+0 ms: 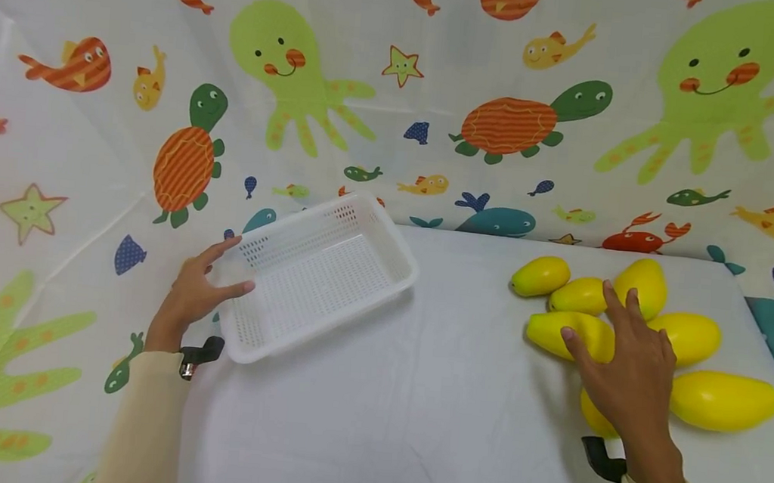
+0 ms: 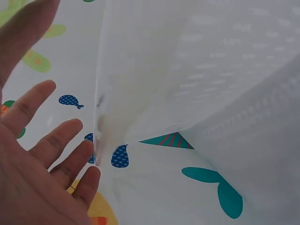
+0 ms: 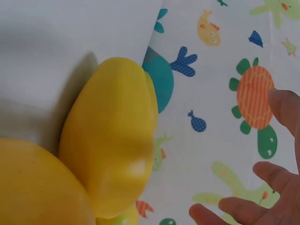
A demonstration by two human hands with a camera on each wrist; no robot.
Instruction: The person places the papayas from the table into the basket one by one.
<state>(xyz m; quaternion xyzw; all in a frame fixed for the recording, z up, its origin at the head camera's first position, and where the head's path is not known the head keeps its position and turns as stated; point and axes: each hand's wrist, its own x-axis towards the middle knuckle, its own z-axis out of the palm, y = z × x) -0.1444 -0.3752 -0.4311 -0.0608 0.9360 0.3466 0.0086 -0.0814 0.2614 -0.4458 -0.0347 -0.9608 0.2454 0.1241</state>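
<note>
A white perforated plastic basket stands at the left of the white-covered table. My left hand is at the basket's left end, thumb and fingers spread; the left wrist view shows its fingers loosely extended beside the basket wall. Several yellow mangoes lie grouped on the right. Over them hovers my right hand, fingers apart and nothing held, partly hiding some of the fruit. In the right wrist view, a mango lies left of the spread fingers.
A white sheet printed with sea animals hangs behind the table and along its left side. White table surface lies between the basket and the mangoes. A small green-tipped mango sits at the back left of the group.
</note>
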